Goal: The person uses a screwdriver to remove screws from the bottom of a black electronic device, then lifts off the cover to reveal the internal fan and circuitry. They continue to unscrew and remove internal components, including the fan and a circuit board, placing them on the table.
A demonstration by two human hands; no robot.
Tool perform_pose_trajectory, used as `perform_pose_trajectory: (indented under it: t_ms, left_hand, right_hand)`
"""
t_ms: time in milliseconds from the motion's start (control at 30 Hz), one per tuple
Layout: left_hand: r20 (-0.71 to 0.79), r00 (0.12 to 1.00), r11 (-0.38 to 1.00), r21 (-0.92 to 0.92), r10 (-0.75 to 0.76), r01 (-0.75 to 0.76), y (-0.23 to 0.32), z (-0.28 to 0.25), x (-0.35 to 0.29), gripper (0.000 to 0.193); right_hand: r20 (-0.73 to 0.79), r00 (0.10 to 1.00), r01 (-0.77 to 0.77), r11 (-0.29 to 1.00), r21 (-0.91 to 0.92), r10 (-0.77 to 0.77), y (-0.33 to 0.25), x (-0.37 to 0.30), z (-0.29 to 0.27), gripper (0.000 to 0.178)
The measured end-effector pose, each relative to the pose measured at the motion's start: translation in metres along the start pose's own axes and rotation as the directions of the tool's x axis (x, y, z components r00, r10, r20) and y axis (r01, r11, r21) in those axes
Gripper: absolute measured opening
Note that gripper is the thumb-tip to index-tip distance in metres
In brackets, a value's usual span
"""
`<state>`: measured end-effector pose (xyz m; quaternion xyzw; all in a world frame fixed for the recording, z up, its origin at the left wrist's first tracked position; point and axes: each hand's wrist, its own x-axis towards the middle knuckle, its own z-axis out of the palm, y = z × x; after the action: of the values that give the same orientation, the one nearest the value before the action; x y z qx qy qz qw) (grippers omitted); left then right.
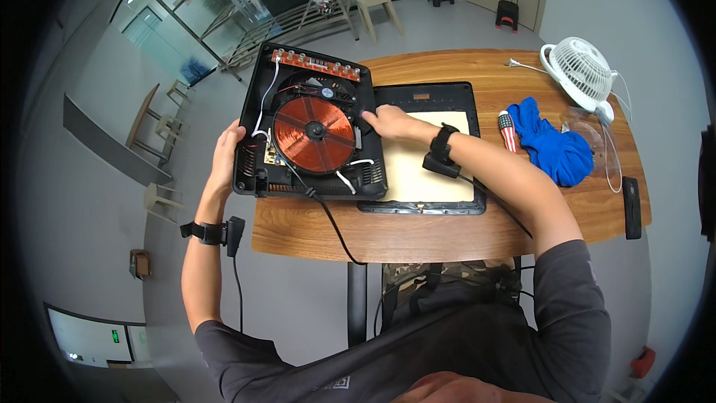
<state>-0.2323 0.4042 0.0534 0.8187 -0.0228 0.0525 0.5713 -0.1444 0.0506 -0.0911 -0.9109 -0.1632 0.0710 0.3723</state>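
Note:
An opened induction cooker base point(250, 116), a black plastic housing, is tilted between my hands above the table's left part. Inside it lie a round copper coil point(298, 142), an orange button circuit board point(317, 64) along the far edge and several wires. My left hand point(226, 153) grips the housing's left edge, its fingers partly hidden. At the right edge my right hand point(388, 121) holds on with the thumb over the rim; the other fingers are mostly out of sight. Partly under the base, the cooker's black-framed top panel point(447, 205) lies with its pale inner side up.
A black power cord point(335, 230) hangs from the base over the table's near edge. On the wooden table point(507, 213), a striped-handled screwdriver point(508, 130), a blue cloth point(559, 153), a white fan point(580, 71) and a black strip point(632, 207) lie to the right.

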Motion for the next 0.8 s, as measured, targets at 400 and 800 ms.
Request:
perform_pose_trajectory:
  t_ms: [400, 800]
  left_hand:
    - [0.432, 0.902, 0.941, -0.297, -0.019, 0.162, -0.068, 0.135, -0.004, 0.053]
    - [0.508, 0.790, 0.879, 0.470, -0.343, 0.080, -0.045, 0.192, -0.017, 0.034]
  right_hand:
    - [-0.333, 0.939, -0.142, 0.976, -0.163, 0.081, 0.077, -0.090, -0.093, 0.042]
    - [-0.346, 0.927, -0.243, 0.936, -0.254, 0.146, 0.119, -0.137, -0.095, 0.042]
